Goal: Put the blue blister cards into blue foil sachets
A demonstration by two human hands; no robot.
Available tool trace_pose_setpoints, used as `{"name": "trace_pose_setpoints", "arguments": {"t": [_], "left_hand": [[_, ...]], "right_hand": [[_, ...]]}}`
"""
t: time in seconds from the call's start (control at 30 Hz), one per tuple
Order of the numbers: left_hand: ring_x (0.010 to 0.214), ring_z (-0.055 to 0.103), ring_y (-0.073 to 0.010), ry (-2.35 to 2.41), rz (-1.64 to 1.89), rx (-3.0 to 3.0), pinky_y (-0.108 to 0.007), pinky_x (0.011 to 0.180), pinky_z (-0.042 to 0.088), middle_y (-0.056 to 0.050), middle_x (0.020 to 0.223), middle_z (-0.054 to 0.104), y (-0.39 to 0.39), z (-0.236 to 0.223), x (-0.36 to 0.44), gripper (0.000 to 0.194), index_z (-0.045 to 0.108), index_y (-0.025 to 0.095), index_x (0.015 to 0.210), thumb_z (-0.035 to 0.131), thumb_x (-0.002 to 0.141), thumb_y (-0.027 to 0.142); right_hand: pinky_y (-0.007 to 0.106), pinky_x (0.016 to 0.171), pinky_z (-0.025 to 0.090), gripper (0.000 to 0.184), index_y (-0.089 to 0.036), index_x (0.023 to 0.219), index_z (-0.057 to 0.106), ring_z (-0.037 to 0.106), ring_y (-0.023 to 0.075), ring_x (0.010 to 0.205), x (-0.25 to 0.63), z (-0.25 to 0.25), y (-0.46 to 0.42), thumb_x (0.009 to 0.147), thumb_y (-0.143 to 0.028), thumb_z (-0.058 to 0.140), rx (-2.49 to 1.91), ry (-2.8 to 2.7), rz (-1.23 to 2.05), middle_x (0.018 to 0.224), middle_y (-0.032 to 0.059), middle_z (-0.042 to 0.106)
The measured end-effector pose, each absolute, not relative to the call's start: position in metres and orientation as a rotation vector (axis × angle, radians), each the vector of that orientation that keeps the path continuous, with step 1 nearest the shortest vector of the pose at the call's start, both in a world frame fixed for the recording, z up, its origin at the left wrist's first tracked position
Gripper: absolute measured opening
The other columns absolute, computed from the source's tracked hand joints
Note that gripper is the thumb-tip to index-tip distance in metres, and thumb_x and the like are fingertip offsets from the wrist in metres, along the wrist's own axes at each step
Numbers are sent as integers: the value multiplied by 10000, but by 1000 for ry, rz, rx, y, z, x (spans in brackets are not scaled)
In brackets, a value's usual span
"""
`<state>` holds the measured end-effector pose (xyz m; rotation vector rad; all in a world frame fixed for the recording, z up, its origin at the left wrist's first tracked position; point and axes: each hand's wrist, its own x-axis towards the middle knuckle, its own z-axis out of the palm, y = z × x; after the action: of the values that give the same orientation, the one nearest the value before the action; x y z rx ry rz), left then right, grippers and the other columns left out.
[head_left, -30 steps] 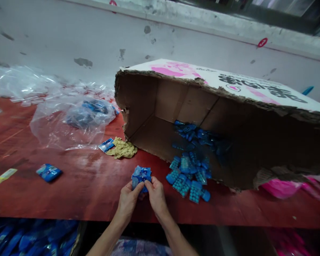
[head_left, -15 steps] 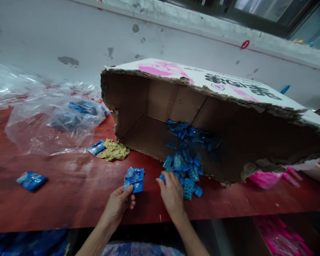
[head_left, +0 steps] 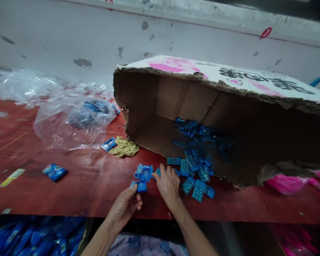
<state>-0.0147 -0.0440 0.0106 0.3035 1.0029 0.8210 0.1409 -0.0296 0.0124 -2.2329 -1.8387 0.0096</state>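
Pinched between the thumb and fingers of my left hand (head_left: 128,202) is a blue printed plastic packet (head_left: 144,173), held just above the red table. My right hand (head_left: 167,185) is closed round a small blue studded piece (head_left: 158,172), only partly visible between thumb and fingers. That piece is close to the packet's right edge. Several more blue studded pieces (head_left: 198,190) lie in a loose pile right of my right hand, at the mouth of a torn cardboard box (head_left: 146,131). Further pieces lie inside the box.
Left of the box are a yellow crumpled cloth (head_left: 125,147), a flat blue packet (head_left: 108,144) and a clear plastic bag (head_left: 53,124). Another blue packet (head_left: 54,172) lies nearer. Pink packages (head_left: 287,184) sit at right. Blue packets (head_left: 32,236) fill a space below the table edge.
My right hand has drawn a blue studded piece away from the pile, towards the packet. The packet has shifted and looks more crumpled. The whole view has swung left.
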Motion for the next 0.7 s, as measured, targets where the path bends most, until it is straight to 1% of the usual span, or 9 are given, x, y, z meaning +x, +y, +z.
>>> {"name": "trace_pose_setpoints", "arguments": {"t": [0.07, 0.13, 0.2, 0.27, 0.4, 0.47, 0.57, 0.63, 0.7], "left_hand": [[385, 522, -97, 1002, 834, 282, -175, 358, 405, 21, 444, 564, -45, 10, -17, 250, 516, 168, 657, 717, 611, 308], [389, 528, -100, 1005, 838, 260, -176, 359, 413, 18, 446, 565, -46, 10, -20, 225, 518, 167, 662, 705, 629, 287], [409, 546, -105, 1003, 829, 239, -178, 375, 432, 8, 461, 574, -47, 11, -23, 190, 527, 162, 673, 693, 646, 252], [426, 560, -109, 1001, 822, 216, -181, 395, 450, -1, 476, 581, -46, 13, -25, 150, 538, 154, 683, 674, 664, 214], [431, 567, -115, 1012, 816, 165, -192, 406, 465, -10, 481, 579, -43, 14, -27, 72, 549, 147, 713, 614, 713, 175], [430, 563, -112, 1009, 809, 163, -192, 410, 463, -9, 477, 575, -43, 13, -27, 62, 551, 144, 721, 604, 722, 177], [438, 557, -107, 986, 808, 221, -192, 420, 452, 0, 480, 574, -43, 11, -27, 109, 555, 147, 702, 640, 695, 214], [444, 553, -106, 967, 807, 332, -194, 419, 434, -3, 507, 592, -43, 9, -27, 150, 563, 149, 683, 663, 673, 260], [452, 550, -103, 984, 814, 498, -194, 423, 418, -10, 539, 614, -43, 9, -27, 177, 584, 147, 681, 673, 660, 299]], "right_hand": [[345, 666, 382, 303, -201, 1095, 547, 537, 262, 825, 137, 11, -26, 827, -340, 526, -2191, -1879, 19, 884, 128, 603], [352, 699, 379, 275, -226, 1115, 536, 544, 253, 844, 136, 11, -24, 844, -225, 489, -2140, -1920, 41, 886, 113, 608], [350, 719, 385, 336, -232, 1143, 519, 555, 242, 857, 141, 12, -25, 830, -126, 457, -2084, -1937, 92, 909, 100, 609], [328, 733, 403, 389, -222, 1161, 500, 566, 222, 876, 147, 13, -28, 803, -81, 444, -1973, -1889, 203, 966, 88, 601], [268, 779, 437, 319, -211, 1080, 527, 574, 169, 916, 157, 15, -36, 783, -115, 458, -1668, -1650, 524, 997, 47, 599], [266, 790, 440, 273, -209, 1030, 553, 576, 162, 905, 158, 15, -40, 793, -123, 448, -1626, -1619, 576, 965, 39, 609], [331, 823, 415, 256, -204, 1001, 594, 556, 200, 922, 156, 18, -45, 804, -124, 451, -1742, -1678, 459, 960, 66, 614], [382, 850, 390, 238, -203, 1015, 599, 532, 232, 961, 151, 22, -47, 806, -171, 488, -1786, -1640, 422, 995, 82, 610], [375, 839, 405, 271, -212, 1071, 566, 542, 219, 935, 145, 27, -48, 806, -233, 514, -1712, -1524, 589, 1002, 71, 608]]}}
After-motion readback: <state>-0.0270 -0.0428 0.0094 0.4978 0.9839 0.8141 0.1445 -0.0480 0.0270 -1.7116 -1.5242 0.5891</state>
